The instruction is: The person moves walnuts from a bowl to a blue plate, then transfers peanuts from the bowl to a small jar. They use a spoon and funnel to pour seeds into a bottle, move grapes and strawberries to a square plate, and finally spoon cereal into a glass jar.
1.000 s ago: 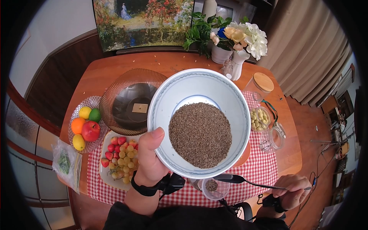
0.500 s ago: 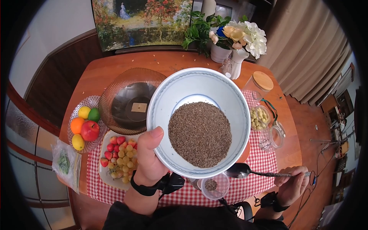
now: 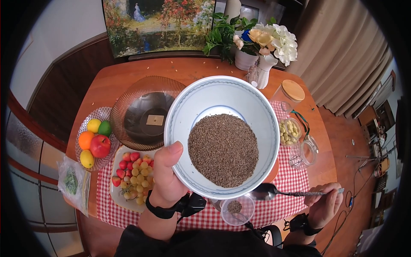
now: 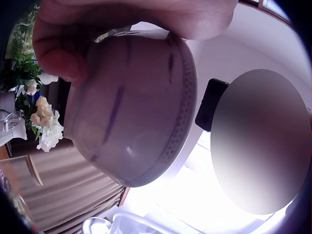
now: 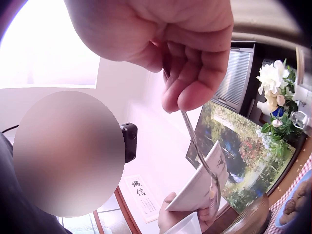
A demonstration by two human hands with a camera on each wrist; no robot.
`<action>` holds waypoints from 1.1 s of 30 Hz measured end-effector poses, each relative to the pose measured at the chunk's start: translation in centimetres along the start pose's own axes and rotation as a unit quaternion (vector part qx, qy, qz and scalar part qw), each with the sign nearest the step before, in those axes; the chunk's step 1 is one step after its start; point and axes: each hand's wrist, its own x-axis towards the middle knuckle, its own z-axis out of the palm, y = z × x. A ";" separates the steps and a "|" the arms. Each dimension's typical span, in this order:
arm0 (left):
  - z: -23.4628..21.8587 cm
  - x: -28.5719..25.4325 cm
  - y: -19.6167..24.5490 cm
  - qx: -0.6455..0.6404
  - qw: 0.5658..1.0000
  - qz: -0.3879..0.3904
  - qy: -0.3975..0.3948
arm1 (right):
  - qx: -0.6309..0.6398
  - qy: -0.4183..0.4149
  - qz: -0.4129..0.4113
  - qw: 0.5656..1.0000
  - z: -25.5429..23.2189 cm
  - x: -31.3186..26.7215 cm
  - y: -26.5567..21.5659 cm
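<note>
My left hand (image 3: 168, 175) grips the left edge of a white and blue bowl (image 3: 180, 115), thumb over the rim. The bowl is tilted toward the head view and holds a heap of small dark seeds (image 3: 223, 150). In the left wrist view the hand (image 4: 131, 24) holds the outside of the bowl (image 4: 136, 107). My right hand (image 3: 323, 205) pinches the handle of a metal spoon (image 3: 264, 192), whose head lies at the bowl's lower right rim, above a clear plastic cup (image 3: 249, 217) with some seeds in it. The right wrist view shows curled fingers (image 5: 187, 80) on the handle.
A brown glass bowl (image 3: 128, 98), a fruit plate (image 3: 105, 114), and a dish (image 3: 115, 195) of grapes and strawberries stand left. A plastic bag (image 3: 72, 184) lies at the left edge. Jars (image 3: 303, 155) and a vase (image 3: 264, 77) stand right, on or beyond a checked cloth (image 3: 295, 182).
The spoon and right hand have shifted; the spoon's head has moved right and up from above the cup, and its bowl now faces the view more. The left hand and bowl barely moved.
</note>
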 end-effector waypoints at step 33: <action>-1.0 0.3 0.8 -0.044 0.999 0.031 -0.006 | -0.381 -0.361 -0.134 0.841 8.5 1.2 -0.6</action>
